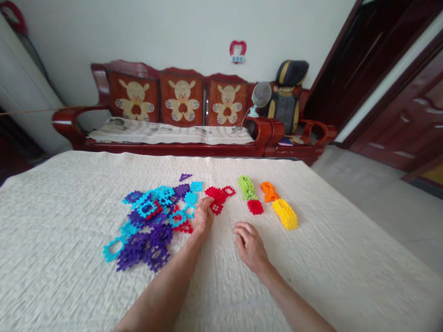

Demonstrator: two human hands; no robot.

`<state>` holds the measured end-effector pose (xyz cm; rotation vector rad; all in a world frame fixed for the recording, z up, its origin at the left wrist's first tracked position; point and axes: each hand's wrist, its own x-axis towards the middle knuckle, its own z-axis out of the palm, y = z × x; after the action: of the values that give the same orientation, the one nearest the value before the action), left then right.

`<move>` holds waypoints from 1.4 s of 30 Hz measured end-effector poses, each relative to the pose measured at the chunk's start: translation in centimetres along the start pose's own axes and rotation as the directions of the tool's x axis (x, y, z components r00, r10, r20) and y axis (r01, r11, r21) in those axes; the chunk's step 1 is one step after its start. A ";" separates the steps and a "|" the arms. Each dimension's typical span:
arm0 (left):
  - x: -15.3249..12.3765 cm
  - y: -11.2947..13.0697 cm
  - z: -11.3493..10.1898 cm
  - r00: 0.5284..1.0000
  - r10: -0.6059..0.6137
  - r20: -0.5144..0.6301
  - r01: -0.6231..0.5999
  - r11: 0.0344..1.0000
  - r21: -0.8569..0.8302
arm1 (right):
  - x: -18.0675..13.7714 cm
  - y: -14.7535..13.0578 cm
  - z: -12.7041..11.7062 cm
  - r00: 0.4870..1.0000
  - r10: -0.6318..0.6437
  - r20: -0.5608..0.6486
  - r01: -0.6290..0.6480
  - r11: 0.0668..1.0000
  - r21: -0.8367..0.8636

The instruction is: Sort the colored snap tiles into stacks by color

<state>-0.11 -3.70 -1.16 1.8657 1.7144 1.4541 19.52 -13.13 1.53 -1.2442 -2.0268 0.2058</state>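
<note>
My left hand (204,216) reaches to the near left edge of a small pile of red interlocking plastic building tiles (215,193). Its fingers are closed at a red tile with a window pattern (216,209); the fingertips are partly hidden. To the right, my right hand (251,246) rests just over the bed cover, fingers loosely curled, with a gap at the thumb and nothing visible in it. Beyond it lie a red tile stack (255,207) and a row of upright lime green tiles (246,186). Yellow tiles (285,214) and orange tiles (269,191) stand in rows farther right.
Left of my hands spreads a mixed heap of purple tiles (161,235) and light blue tiles (162,193), with some red among them. A purple triangle (185,176) lies behind. The quilted cover (328,258) ends before a wooden sofa (173,148).
</note>
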 end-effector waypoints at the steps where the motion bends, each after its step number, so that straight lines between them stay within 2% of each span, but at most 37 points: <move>1: 0.0 -0.1 0.1 1.000 -0.010 -0.022 0.010 1.000 -0.013 | 0.5 0.1 0.0 1.000 -0.010 0.014 0.010 1.000 -0.003; 5: -0.1 0.1 0.2 0.998 -0.031 -0.048 0.028 0.998 -0.055 | 5.0 0.9 0.4 0.996 -0.071 0.056 0.073 0.996 -0.045; 7: -0.1 0.3 0.2 0.998 -0.030 -0.054 0.026 0.997 -0.071 | 8.0 1.4 0.9 0.992 -0.104 0.068 0.111 0.987 -0.118; 10: -0.2 0.3 0.2 0.997 -0.022 -0.068 0.017 0.997 -0.073 | 11.8 2.1 1.8 0.994 -0.077 0.077 0.096 0.954 -0.283; 14: -0.2 0.3 0.3 0.997 -0.005 -0.071 -0.001 0.997 -0.079 | 13.6 3.3 2.7 0.992 -0.029 0.124 0.075 0.921 -0.382; 20: -0.1 0.7 0.2 0.996 -0.004 -0.084 -0.002 0.998 -0.064 | 12.5 3.8 1.7 0.995 -0.046 0.085 0.071 0.943 -0.326; 24: -0.1 0.9 0.2 0.996 0.012 -0.092 -0.019 0.997 -0.075 | 10.5 3.0 0.7 1.000 -0.002 0.013 0.004 0.997 -0.083; 27: -0.1 1.0 0.1 0.995 0.006 -0.103 -0.014 0.997 -0.081 | 9.0 2.6 0.7 0.993 0.087 0.084 -0.092 0.995 0.047; 30: -0.1 1.0 0.1 0.995 -0.014 -0.097 0.008 0.998 -0.069 | 7.9 2.4 1.3 0.979 0.121 0.162 -0.120 0.993 -0.014; 35: -0.1 1.1 -0.2 0.996 -0.017 -0.086 0.013 0.999 -0.048 | 6.8 1.1 1.1 0.979 0.110 0.173 -0.076 0.978 -0.193; 39: -0.1 1.2 -0.4 0.996 -0.015 -0.086 0.011 0.998 -0.056 | 6.3 -0.6 0.4 0.945 0.166 0.280 -0.101 0.968 -0.230; 42: -0.2 1.1 -0.3 0.996 -0.004 -0.085 -0.003 0.997 -0.075 | 6.3 -1.4 0.1 0.936 0.175 0.306 -0.108 0.969 -0.222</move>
<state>0.37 -4.32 -0.25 1.7894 1.6723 1.5963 16.81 -8.64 5.28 -1.5730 -2.2824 0.2955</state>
